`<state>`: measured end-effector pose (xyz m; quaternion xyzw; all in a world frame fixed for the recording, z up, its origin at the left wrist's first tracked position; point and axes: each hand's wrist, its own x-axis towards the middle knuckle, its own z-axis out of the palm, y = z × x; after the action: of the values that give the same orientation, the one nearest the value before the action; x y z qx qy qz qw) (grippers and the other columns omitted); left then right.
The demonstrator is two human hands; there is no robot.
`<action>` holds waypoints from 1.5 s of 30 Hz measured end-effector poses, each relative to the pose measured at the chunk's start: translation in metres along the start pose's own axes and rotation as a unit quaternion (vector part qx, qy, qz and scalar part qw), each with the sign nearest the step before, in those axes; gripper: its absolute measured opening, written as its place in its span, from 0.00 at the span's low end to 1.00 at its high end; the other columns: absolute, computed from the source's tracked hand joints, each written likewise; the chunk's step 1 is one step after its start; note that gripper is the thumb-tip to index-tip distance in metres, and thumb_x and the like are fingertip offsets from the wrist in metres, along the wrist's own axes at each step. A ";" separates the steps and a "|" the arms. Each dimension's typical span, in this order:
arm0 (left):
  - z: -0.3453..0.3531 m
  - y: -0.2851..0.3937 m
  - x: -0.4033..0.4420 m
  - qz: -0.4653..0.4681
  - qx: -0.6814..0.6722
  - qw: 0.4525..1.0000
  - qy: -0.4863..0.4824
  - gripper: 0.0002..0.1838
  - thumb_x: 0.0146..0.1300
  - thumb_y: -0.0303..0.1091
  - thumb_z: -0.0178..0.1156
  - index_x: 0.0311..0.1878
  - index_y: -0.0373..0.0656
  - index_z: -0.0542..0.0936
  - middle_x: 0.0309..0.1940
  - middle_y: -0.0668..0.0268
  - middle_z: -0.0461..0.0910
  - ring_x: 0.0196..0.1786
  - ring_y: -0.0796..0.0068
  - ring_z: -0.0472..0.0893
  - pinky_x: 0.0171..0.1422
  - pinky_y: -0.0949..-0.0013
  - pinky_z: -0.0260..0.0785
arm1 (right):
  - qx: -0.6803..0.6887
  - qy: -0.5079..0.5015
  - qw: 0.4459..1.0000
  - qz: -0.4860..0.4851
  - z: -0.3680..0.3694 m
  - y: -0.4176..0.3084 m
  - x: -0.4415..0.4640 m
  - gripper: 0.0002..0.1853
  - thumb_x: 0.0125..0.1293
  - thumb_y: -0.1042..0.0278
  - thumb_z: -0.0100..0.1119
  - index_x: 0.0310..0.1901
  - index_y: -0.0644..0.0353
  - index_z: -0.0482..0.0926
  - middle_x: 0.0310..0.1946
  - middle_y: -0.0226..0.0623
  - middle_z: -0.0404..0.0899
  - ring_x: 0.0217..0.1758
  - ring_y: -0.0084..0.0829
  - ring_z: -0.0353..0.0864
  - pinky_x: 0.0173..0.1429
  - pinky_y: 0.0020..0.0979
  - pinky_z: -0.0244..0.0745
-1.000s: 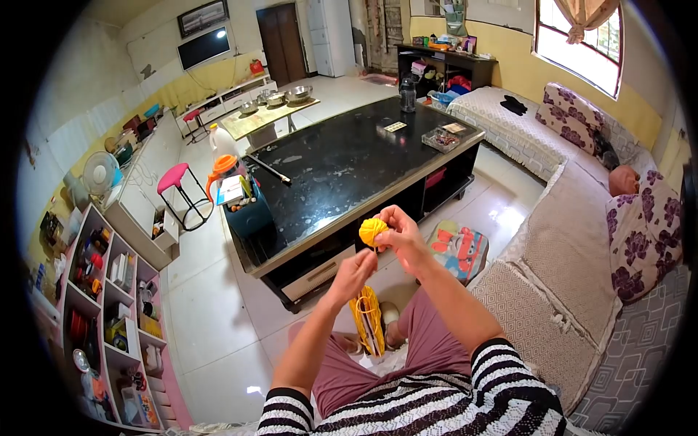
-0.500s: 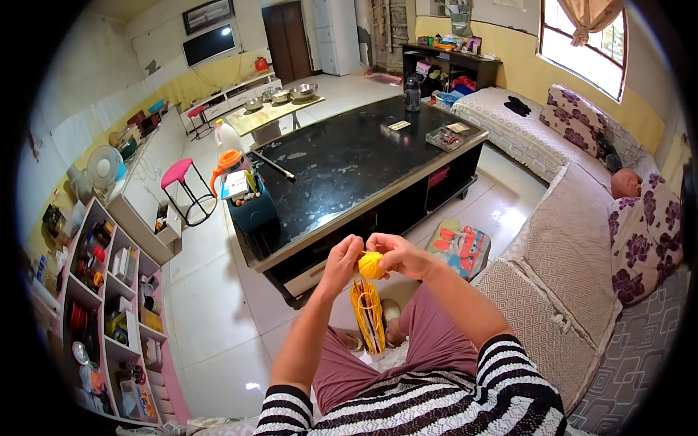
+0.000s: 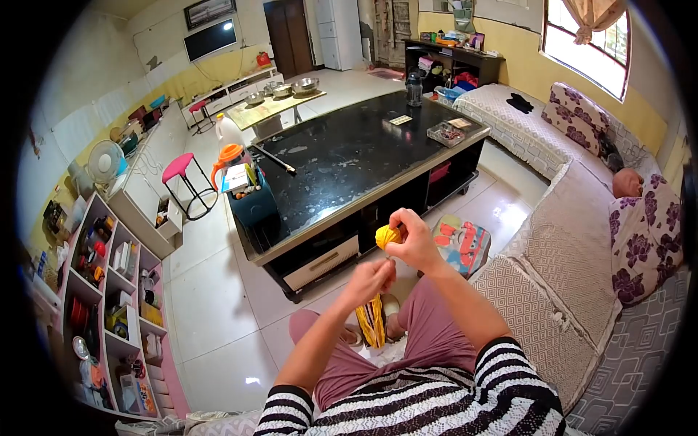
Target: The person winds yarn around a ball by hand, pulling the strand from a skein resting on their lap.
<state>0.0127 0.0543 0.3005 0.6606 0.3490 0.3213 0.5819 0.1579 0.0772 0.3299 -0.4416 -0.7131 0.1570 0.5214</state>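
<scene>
A yellow yarn ball [image 3: 388, 236] is held in midair on the near side of the black table [image 3: 327, 167], in front of its long edge. It is gripped between the thumb and fingers of the right hand [image 3: 413, 241]. The left hand [image 3: 372, 280] is held just beside it, slightly farther from the table, with its fingers drawn together; whether a strand is pinched there cannot be told. A loose yellow bundle [image 3: 372, 325] is seen low on the same side of the table, well beneath its top, close to a shoe [image 3: 391, 305].

Since the ball appears to be secured by the fingertips alone, it could be dropped if the pinch were eased, and could be rolled under the table. Loops in the bundle could be tangled if it were nudged by the shoe. Any strand joining the two could be snagged or overtightened by a sharp tug.
</scene>
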 end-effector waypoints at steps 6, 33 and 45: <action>-0.024 0.021 0.004 -0.008 0.055 0.995 -0.085 0.12 0.56 0.35 0.53 0.23 0.36 0.73 0.16 0.72 0.69 0.20 0.86 0.67 0.24 0.80 0.59 | 0.019 -0.211 0.972 0.107 -0.019 -0.004 0.007 0.13 0.37 0.69 0.59 0.26 0.61 0.68 0.19 0.36 0.69 0.22 0.28 0.69 0.25 0.26 0.63; 0.028 -0.023 -0.020 -0.023 -0.131 0.986 -0.102 0.18 0.64 0.44 0.41 0.25 0.42 0.70 0.19 0.73 0.67 0.23 0.85 0.67 0.29 0.81 0.60 | 0.763 -0.061 0.597 0.241 -0.021 0.022 -0.050 0.19 0.43 0.72 0.52 0.41 0.65 0.65 0.39 0.49 0.70 0.43 0.37 0.74 0.41 0.30 0.75; 0.049 -0.017 -0.014 -0.047 -0.088 0.988 -0.119 0.21 0.65 0.48 0.38 0.22 0.44 0.67 0.15 0.75 0.61 0.19 0.86 0.60 0.22 0.82 0.51 | 0.725 -0.049 0.661 0.185 -0.039 -0.003 -0.048 0.20 0.41 0.66 0.56 0.38 0.64 0.64 0.38 0.48 0.68 0.35 0.31 0.73 0.39 0.25 0.72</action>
<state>0.0445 0.0175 0.2778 0.6231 0.2781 0.2428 0.6895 0.1945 0.0283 0.3190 -0.0381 -0.3015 0.7390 0.6012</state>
